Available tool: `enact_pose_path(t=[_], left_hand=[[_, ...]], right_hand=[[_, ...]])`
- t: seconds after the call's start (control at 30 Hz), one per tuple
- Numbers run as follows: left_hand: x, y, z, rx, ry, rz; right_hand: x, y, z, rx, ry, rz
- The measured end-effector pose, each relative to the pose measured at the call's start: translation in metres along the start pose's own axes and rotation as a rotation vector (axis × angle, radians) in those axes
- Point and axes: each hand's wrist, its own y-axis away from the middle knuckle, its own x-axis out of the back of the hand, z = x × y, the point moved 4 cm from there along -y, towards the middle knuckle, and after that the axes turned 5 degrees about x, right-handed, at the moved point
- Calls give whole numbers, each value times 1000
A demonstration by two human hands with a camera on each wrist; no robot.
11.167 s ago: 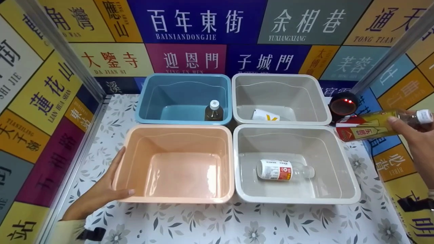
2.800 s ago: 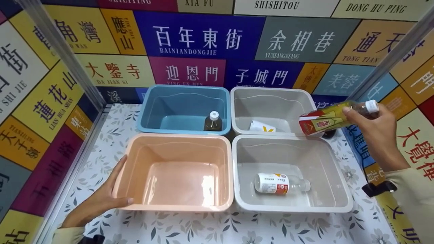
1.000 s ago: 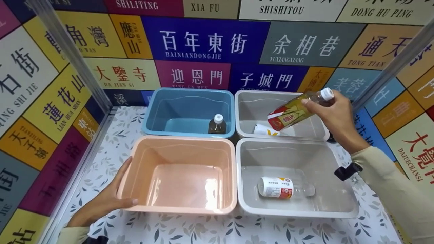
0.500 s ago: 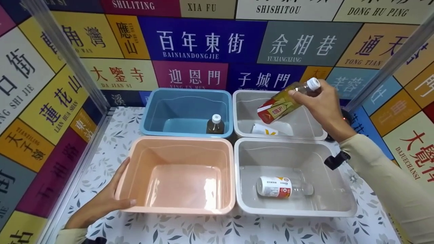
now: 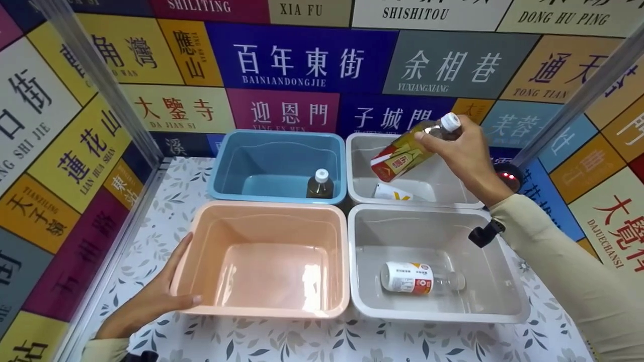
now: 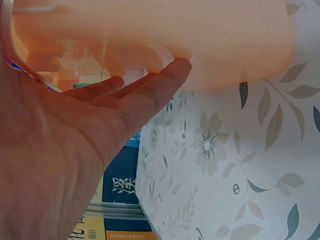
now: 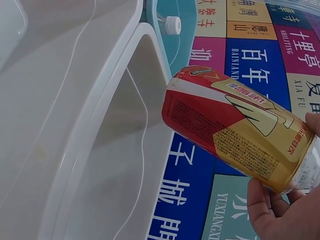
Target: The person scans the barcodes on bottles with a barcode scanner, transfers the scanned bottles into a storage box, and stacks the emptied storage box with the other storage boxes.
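My right hand (image 5: 465, 148) grips a plastic drink bottle (image 5: 400, 158) near its white cap; its label is red and yellow. The bottle tilts bottom-down over the rear grey basin (image 5: 415, 204). In that basin lies a white item with a yellow mark (image 5: 392, 192), partly hidden by the rim. At the front left, my left hand (image 5: 156, 296) rests at the corner of a peach basin (image 5: 271, 309). Its thumb lies on the front rim, and its extended fingers (image 6: 150, 92) touch the outer wall in the left wrist view.
A blue basin (image 5: 276, 199) at the back left holds a dark bottle (image 5: 320, 186) with a white cap. Inside the front grey basin (image 5: 437, 313) lies a clear bottle with a white label (image 5: 410, 277). A dark round device (image 5: 509, 177) with red lights stands behind my right wrist.
From the far right, my right hand has brought the drink bottle leftward over the rear grey basin, tilting it more steeply. My left hand stays at the peach basin's corner.
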Motion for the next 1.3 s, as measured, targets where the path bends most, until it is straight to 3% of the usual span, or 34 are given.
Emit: enact_pose_path(t=[0.43,0.67,1.1,1.3], left_hand=[[-1,0,0,50,34,26],[0,2,-1,-10,46,-13],[0,0,-1,19,38,1],[1,0,-1,27,40,11]], right_hand=[[-18,-5,-7,-13,14,-21],[-26,-7,-10,4,16,-24],[-47,-12,-14,28,18,6],[-57,-11,-16,4,7,-30]])
